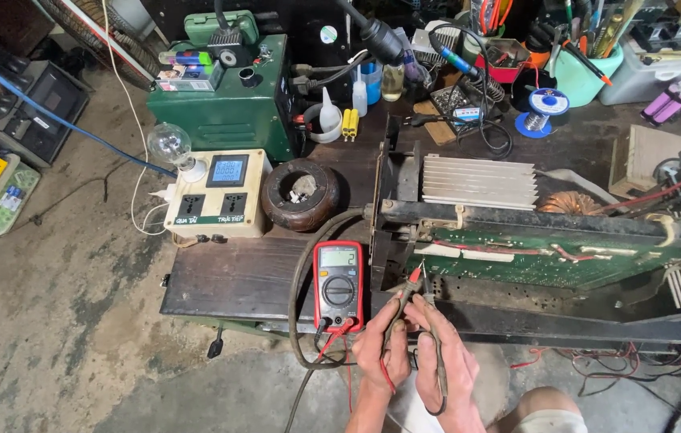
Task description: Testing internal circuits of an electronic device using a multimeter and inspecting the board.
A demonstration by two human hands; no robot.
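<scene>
Left hand: our left hand (379, 343) sits at the near edge of the tabletop (236, 277), fingers pinched around the red probe (412, 278), whose tip points up and away toward the circuit board.
Right hand: our right hand (444, 353) lies just beside the left one, touching it at the thumbs; its fingers are pinched on the black probe (430, 309), held nearly upright beside the red one.
Probe tips: both tips meet the lower left corner of the green circuit board (549, 261); we cannot tell which contact each one touches.
Multimeter: a red multimeter (338, 285) lies flat on the tabletop just left of our hands, its display lit, its red and black leads (332, 341) dropping off the near edge and looping toward our wrists.
Circuit board: it stands tilted in a dark metal chassis (517, 321), with a finned aluminium heatsink (478, 182) behind it and a copper toroid coil (569, 203) to the right of that.
Left of the meter: a cream socket box (216, 196) with a blue display carries a clear light bulb (168, 144); a round brown wooden bowl (302, 194) stands beside it.
Far side: a green metal box (224, 104), a solder spool (549, 103) and a mint-green tool cup (589, 72).
Floor: bare stained concrete (60, 321) below the tabletop.
</scene>
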